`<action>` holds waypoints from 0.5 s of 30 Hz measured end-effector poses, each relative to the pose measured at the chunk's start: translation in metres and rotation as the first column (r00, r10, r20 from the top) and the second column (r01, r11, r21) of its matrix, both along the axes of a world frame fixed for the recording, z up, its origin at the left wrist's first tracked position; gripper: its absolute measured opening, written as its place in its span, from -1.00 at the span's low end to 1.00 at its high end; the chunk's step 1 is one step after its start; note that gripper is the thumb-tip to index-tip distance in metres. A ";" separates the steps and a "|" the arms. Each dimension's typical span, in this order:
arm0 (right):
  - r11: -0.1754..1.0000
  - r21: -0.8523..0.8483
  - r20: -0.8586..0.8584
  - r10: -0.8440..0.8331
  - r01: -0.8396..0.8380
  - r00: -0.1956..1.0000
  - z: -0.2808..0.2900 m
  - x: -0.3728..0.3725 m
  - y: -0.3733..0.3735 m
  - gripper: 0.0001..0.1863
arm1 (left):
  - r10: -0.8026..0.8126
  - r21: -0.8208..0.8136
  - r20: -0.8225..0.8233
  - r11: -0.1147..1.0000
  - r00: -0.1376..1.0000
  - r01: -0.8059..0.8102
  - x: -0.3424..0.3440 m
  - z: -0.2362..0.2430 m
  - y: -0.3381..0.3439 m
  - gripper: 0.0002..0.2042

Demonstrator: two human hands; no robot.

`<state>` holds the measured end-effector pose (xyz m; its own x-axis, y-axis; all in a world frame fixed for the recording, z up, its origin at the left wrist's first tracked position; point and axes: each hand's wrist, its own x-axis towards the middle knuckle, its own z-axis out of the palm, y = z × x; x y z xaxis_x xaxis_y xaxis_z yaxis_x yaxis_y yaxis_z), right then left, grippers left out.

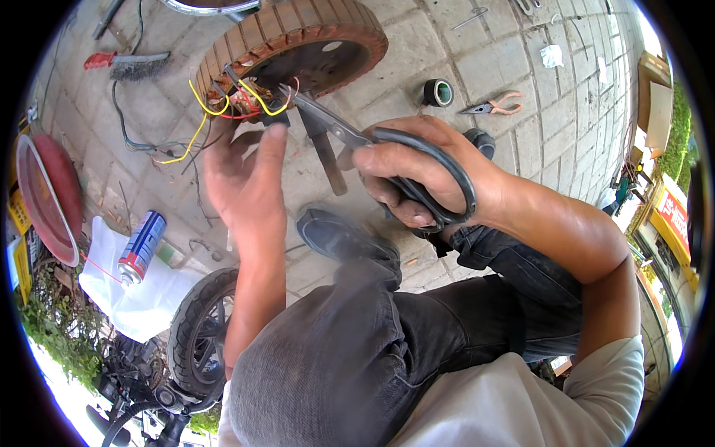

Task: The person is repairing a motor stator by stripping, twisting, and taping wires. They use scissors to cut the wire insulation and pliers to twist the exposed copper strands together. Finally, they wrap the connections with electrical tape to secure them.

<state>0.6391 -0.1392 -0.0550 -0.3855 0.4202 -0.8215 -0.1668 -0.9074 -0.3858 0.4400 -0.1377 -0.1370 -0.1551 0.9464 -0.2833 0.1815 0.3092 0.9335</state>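
My right hand (424, 164) is closed round the black loop handles of a pair of scissors (339, 128). The scissor blades point up and left, their tips close to a red wire beside the wheel's hub. My left hand (249, 167) is below the hub, its thumb against a small black piece (275, 117); its other fingers are partly hidden. Yellow wires (264, 102) and red ones stick out around the hub of a brown, rust-stained wheel (298, 45). Below the blades, a dark metal bar (325, 156) slants down.
On the paving lie a roll of black tape (438, 93), orange-handled pliers (493, 104) and a wire brush (128, 62). At left are a spray can (143, 246) on white plastic, a red basin (52, 197) and a black-tyred wheel (201, 331). My shoe (346, 237) is below the scissors.
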 end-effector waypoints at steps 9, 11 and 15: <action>0.991 -0.115 -0.063 -0.079 0.072 0.995 -0.001 -0.010 0.004 -0.71 | 0.094 -0.110 0.328 0.992 0.940 -0.061 0.009 -0.004 0.017 -0.77; 0.987 -0.135 -0.081 -0.099 0.088 0.992 -0.002 -0.011 0.005 -0.71 | 0.116 -0.118 0.344 0.990 0.932 -0.079 0.007 -0.007 0.016 -0.79; 0.983 -0.143 -0.061 -0.124 0.114 0.990 -0.002 -0.014 0.003 -0.71 | 0.156 -0.125 0.388 0.985 0.908 -0.116 0.008 -0.011 0.016 -0.79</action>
<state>0.6250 -0.1362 -0.0572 -0.3971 0.3506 -0.8482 -0.2989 -0.9232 -0.2417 0.4484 -0.1215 -0.1477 -0.1363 0.8889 -0.4373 -0.2463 0.3972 0.8841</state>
